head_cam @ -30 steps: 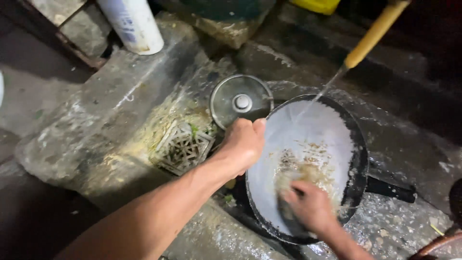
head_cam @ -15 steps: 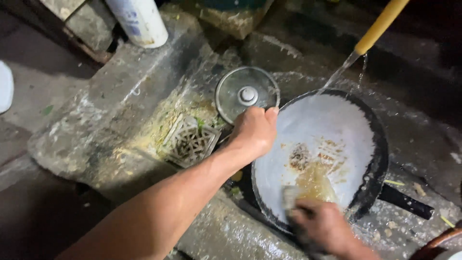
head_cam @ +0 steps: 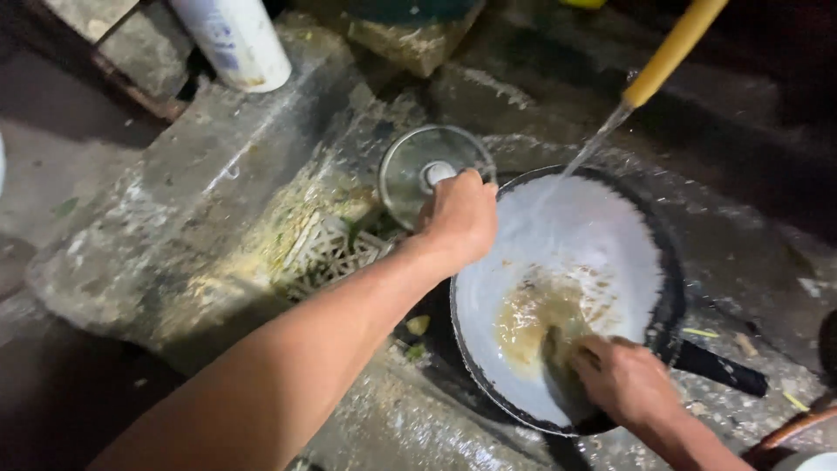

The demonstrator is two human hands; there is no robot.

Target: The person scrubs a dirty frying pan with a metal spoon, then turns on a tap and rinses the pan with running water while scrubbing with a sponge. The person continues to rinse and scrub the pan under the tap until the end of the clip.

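Here, the fingers of the left hand [head_cam: 460, 214] curl over the far-left rim of a dark frying pan [head_cam: 488, 392], gripping the edge with the thumb side toward the glass lid; the forearm runs back toward the near left corner of the scene. The fingers of the right hand [head_cam: 623, 382] are bunched together and pressed down on the pan's inner surface at its near side; whether they hold a scrubber cannot be told, since whatever lies beneath them is hidden. The pan rests tilted on wet concrete at the centre right, its interior coated with white soapy foam [head_cam: 580, 235] and a brownish greasy patch [head_cam: 532, 316] just left of the right hand. Its black handle [head_cam: 719, 368] points to the right, away from both hands. A thin stream of water [head_cam: 593, 146] falls from the end of a yellow hose [head_cam: 673, 48] at the far right and lands on the far part of the pan. Just beyond the left hand, a round glass lid [head_cam: 410, 174] with a pale knob lies on the ground, touching or nearly touching the pan's rim. Left of the pan, a metal drain grate [head_cam: 327, 249] sits in the concrete floor [head_cam: 157, 235], with scraps of food waste around it. A white cylindrical container [head_cam: 235, 39] stands at the far left.
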